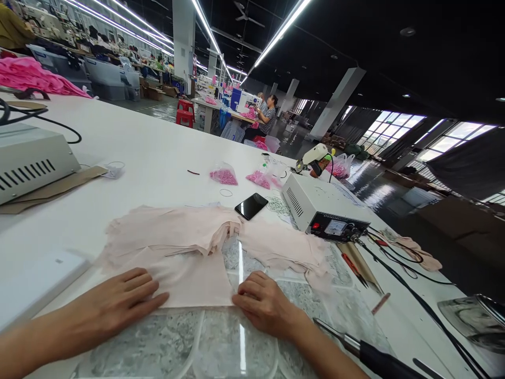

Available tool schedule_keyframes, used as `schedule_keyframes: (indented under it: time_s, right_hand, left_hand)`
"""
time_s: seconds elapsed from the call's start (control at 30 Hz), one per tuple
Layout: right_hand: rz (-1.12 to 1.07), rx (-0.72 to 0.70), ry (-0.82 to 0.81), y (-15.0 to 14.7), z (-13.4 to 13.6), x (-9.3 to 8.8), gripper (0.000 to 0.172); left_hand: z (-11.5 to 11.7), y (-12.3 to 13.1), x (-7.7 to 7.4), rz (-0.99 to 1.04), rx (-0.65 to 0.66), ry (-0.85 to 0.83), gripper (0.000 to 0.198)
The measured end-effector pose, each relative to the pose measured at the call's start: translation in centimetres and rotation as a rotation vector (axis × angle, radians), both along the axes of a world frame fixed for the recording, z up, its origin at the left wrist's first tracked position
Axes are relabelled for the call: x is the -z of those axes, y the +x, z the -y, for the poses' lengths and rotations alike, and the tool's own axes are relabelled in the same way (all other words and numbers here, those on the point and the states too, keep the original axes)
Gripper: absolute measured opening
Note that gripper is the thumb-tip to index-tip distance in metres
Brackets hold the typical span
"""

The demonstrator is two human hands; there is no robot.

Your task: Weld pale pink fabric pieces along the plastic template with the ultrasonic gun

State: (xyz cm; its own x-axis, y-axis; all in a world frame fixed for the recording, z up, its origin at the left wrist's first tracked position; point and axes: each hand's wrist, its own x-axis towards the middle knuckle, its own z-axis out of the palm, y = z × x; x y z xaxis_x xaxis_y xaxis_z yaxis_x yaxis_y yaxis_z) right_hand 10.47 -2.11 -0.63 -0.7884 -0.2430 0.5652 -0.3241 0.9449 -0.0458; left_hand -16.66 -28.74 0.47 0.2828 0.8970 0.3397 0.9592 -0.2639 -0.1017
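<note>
A white surface [158, 137] spreads across the view, its far edge slanting down to the right with floor beyond. A grey patterned mat [158, 342] covers its near middle, the pattern showing in front of both hands.

On the mat's far part lie pale pink cloths in two stacks: a broader left stack [158, 226] and a smaller right stack [280, 245] with uneven edges. A flat front cloth [197, 281] extends toward the wearer from the left stack, its near edge almost straight between the hands.

A vented grey box [31, 158] stands at far left; a meter box [327, 205] stands behind the right stack, near the surface's far edge.

The left hand [126, 300] is released, fingers extended over the front cloth's left side. The right hand [260, 300] is curled at its near right corner; whether this grip pinches the cloth cannot be told.

A black-handled tool [379, 358] lies at lower right, its metal tip just beside the right forearm. A dark phone [251, 206] lies beyond the gap between the stacks. Farther back sits a bag of pink pieces [223, 176], with a thin loop [226, 192] in front.
</note>
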Motion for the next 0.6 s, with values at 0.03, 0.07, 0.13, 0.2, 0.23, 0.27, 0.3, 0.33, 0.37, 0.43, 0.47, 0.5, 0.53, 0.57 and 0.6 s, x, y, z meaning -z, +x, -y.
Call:
schedule_keyframes:
  time_s: [0.03,0.07,0.13,0.2,0.23,0.27,0.3,0.33,0.37,0.43,0.47,0.5,0.53,0.57,0.6]
  right_hand:
    - [0.002,0.005,0.008,0.06,-0.02,0.09,0.020]
    - [0.005,0.009,0.017,0.10,-0.02,0.13,0.019]
    - [0.004,0.010,0.032,0.14,0.04,0.09,0.018]
    - [-0.003,0.011,0.043,0.19,0.13,-0.03,0.017]
    - [-0.009,0.011,0.047,0.22,0.16,-0.10,0.018]
    - [-0.017,0.010,0.050,0.28,0.19,-0.15,0.019]
    - [-0.025,0.007,0.052,0.34,0.20,-0.19,0.020]
    - [-0.035,0.006,0.054,0.42,0.19,-0.21,0.021]
    - [-0.047,0.006,0.053,0.49,0.19,-0.21,0.023]
    - [-0.069,0.016,0.049,0.62,0.20,-0.20,0.026]
    - [-0.076,0.023,0.047,0.65,0.23,-0.19,0.026]
    - [-0.079,0.029,0.048,0.67,0.28,-0.18,0.026]
    - [-0.075,0.032,0.050,0.66,0.36,-0.17,0.026]
    - [-0.067,0.034,0.052,0.65,0.46,-0.17,0.026]
    - [-0.057,0.034,0.051,0.63,0.57,-0.16,0.027]
  left_hand:
    - [0.06,-0.13,-0.02,-0.022,0.035,-0.006,0.068]
    - [0.12,-0.29,-0.05,-0.046,0.073,-0.019,0.069]
    - [0.20,-0.57,-0.14,-0.060,0.098,-0.028,0.070]
    - [0.23,-0.65,-0.30,-0.038,0.084,-0.032,0.071]
    - [0.24,-0.62,-0.39,-0.028,0.082,-0.042,0.072]
    - [0.25,-0.57,-0.47,-0.022,0.083,-0.054,0.072]
    - [0.28,-0.51,-0.53,-0.022,0.091,-0.061,0.073]
    - [0.31,-0.46,-0.56,-0.026,0.097,-0.061,0.074]
    - [0.35,-0.43,-0.56,-0.035,0.096,-0.053,0.075]
    - [0.39,-0.45,-0.46,-0.050,0.078,-0.019,0.075]
    - [0.39,-0.50,-0.40,-0.052,0.068,-0.006,0.074]
    - [0.36,-0.56,-0.35,-0.050,0.065,0.002,0.074]
    - [0.31,-0.62,-0.32,-0.046,0.071,0.003,0.074]
    - [0.26,-0.66,-0.33,-0.045,0.081,-0.003,0.074]
    - [0.20,-0.67,-0.39,-0.047,0.094,-0.008,0.073]
